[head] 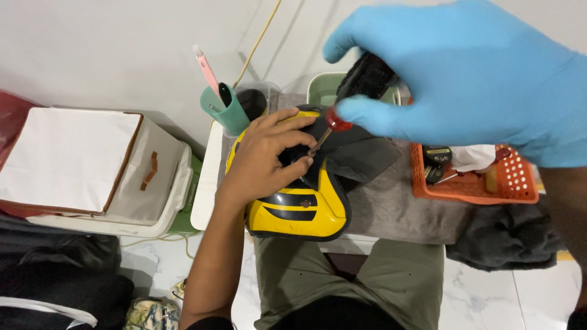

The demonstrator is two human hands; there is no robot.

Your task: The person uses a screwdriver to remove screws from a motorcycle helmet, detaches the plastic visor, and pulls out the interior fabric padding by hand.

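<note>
**Yellow casing pinned under one hand, screwdriver held above it**

Yellow and black, the rounded plastic casing [299,211] lies at the near edge of the surface [391,211], on a grey cloth, just in front of the person's lap. The bare left hand [266,162] rests on top of it, fingers curled over the upper black part and pressing it down. The right hand [471,73], in a blue glove, hangs above and to the right of the casing, close to the camera. Its thumb and fingers pinch the black grip of a screwdriver [358,91] with a red collar; the thin shaft slants down and to the left, and its tip meets the casing right beside the left fingertips [302,160].

Behind the casing stands a teal cup [229,113] holding a pink brush [205,64]. To the right sits an orange basket [474,177] with small tools and a crumpled white paper in it, and a dark cloth [504,238] is bunched just below it. On the left, well apart from the hands, is a white fabric box [85,162] with brown trim.
</note>
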